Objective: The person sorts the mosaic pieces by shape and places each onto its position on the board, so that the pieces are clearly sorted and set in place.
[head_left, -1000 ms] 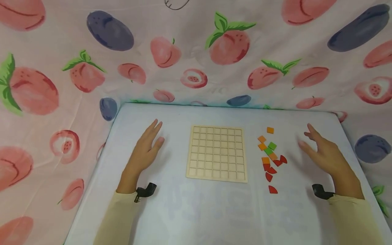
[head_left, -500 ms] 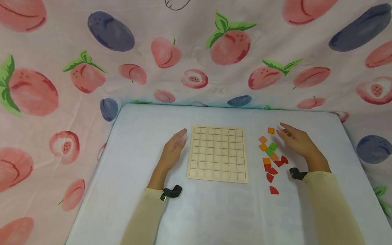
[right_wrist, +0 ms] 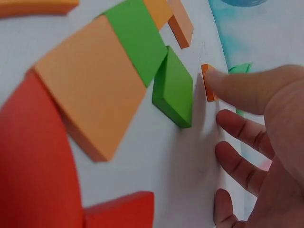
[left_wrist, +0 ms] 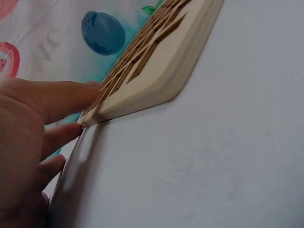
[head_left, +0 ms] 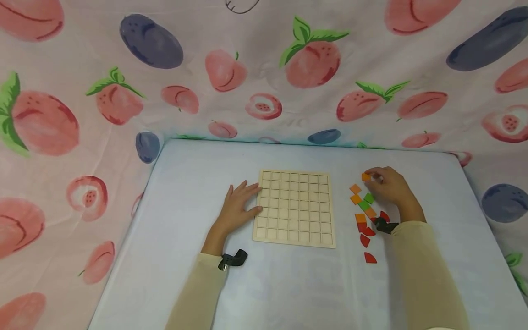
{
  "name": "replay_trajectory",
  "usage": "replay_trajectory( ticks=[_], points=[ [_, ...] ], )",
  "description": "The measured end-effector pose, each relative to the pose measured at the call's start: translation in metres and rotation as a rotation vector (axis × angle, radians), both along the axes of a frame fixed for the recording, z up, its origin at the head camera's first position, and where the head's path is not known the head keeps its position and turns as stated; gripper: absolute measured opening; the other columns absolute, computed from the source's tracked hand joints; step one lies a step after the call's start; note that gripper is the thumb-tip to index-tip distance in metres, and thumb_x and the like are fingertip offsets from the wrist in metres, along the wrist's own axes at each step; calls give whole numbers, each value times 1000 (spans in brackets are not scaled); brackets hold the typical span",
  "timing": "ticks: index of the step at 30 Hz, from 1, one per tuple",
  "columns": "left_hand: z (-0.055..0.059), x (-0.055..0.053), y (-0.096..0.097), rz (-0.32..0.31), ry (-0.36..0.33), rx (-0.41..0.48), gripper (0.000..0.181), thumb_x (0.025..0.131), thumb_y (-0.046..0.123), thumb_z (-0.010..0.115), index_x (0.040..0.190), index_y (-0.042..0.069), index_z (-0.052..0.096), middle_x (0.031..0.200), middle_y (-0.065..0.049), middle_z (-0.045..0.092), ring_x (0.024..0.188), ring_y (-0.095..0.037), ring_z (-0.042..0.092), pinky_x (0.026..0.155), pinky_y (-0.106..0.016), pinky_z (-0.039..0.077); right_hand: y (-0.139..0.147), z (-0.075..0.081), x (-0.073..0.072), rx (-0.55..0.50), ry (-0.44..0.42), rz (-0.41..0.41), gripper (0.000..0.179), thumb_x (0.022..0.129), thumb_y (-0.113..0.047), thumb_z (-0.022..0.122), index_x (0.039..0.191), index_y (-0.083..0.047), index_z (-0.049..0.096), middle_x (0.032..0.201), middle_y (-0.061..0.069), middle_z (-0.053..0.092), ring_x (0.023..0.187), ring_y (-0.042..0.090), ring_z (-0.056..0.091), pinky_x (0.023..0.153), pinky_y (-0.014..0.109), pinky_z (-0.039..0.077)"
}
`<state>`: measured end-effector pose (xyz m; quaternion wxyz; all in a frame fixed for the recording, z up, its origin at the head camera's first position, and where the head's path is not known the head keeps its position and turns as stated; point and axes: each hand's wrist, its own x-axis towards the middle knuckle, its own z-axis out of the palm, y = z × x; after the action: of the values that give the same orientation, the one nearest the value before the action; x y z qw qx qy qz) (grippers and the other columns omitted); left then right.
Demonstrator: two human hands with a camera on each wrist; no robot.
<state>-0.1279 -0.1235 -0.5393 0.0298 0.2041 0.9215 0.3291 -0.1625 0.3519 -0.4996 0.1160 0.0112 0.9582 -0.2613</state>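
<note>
My left hand [head_left: 238,207] rests at the left edge of a pale wooden grid board [head_left: 295,208], fingers spread and fairly straight. In the left wrist view the thumb [left_wrist: 71,97] lies over the edge of the board [left_wrist: 152,85]. At the far right my right hand [head_left: 389,184] pinches a small orange square tile [head_left: 365,177] between thumb and forefinger. The right wrist view shows the thumb on that orange tile [right_wrist: 207,84], with the other fingers loosely bent beside it; the forefinger is mostly hidden.
Between board and right hand lie more orange squares [head_left: 355,189], two green squares [head_left: 364,205] and several red quarter-round pieces [head_left: 370,258]. Some touch or overlap. A fruit-print cloth [head_left: 264,68] hangs behind the white table [head_left: 206,160].
My left hand has moved right to the board's edge and spread its fingers. My right hand has come in leftward from the right side and taken hold of the farthest orange tile.
</note>
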Motion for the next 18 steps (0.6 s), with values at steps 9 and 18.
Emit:
replay_trajectory(
  ticks=[9, 18],
  points=[
    [-1, 1, -2, -76, -15, -113, 74, 77, 61, 78, 142, 30, 60, 164, 4, 37, 159, -28, 17, 124, -62, 4, -1, 0, -2, 3, -37, -27, 36, 100, -20, 60, 132, -4, 56, 129, 27, 50, 114, 44, 46, 101, 64, 43],
    [0, 2, 5, -12, -10, -148, 70, 73, 67, 77, 133, 33, 63, 160, 4, 41, 157, -29, 20, 124, -62, 6, -4, 0, -1, -10, -58, -24, 35, 100, -19, 62, 131, -4, 56, 129, 26, 52, 114, 43, 47, 101, 63, 43]
  ],
)
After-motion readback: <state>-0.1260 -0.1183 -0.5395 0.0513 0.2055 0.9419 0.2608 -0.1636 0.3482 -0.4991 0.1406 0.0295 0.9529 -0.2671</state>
